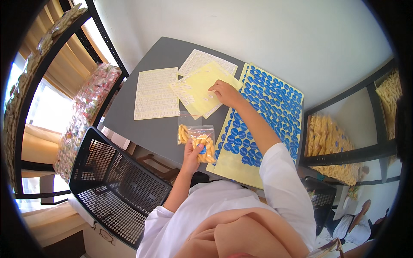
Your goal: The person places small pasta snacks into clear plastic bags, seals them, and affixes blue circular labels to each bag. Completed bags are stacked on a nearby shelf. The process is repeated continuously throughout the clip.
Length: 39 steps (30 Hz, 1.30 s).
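My left hand (pixel 192 155) grips a clear zip bag (pixel 205 143) of yellow stick-shaped snacks, its thumb beside a round blue sticker (pixel 202 149) on the front. A second zip bag (pixel 182 133) with similar snacks shows partly behind it; whether my hand also holds that one is unclear. Over a pale yellow label sheet (pixel 206 77), my right hand (pixel 225 93) has its fingers bent downward. Only a few small white labels (pixel 185 93) remain visible on that sheet, mostly at its left. Any label between the right fingertips is too small to make out.
Fuller label sheets (pixel 156 93) lie left and behind on the grey table (pixel 151 59). Large sheets of round blue stickers (pixel 267 106) cover its right side. A black perforated crate (pixel 119 180) stands at left. Shelves with bagged snacks (pixel 329 137) flank both sides; another person (pixel 356 229) is at lower right.
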{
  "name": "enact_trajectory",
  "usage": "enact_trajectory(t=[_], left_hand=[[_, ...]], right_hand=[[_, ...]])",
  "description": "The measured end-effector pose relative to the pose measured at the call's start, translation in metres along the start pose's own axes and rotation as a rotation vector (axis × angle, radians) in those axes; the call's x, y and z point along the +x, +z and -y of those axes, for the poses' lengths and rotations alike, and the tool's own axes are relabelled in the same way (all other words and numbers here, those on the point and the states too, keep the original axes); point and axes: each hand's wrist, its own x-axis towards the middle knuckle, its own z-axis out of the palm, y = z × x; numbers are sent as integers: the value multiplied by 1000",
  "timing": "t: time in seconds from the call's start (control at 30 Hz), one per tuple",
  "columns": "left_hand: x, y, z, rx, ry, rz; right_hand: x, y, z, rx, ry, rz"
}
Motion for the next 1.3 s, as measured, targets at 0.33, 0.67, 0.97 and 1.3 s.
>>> enact_trajectory(t=[0.33, 0.67, 0.97, 1.3], left_hand=[[1, 2, -1, 112, -44, -7], [2, -2, 2, 117, -29, -6], [0, -1, 3, 169, -42, -23], [-7, 26, -3, 307, -20, -14]], right_hand=[[7, -4, -1, -55, -87, 150], [12, -5, -1, -59, -189, 149], [9, -11, -2, 23, -57, 167], [-72, -60, 32, 606, 141, -65]])
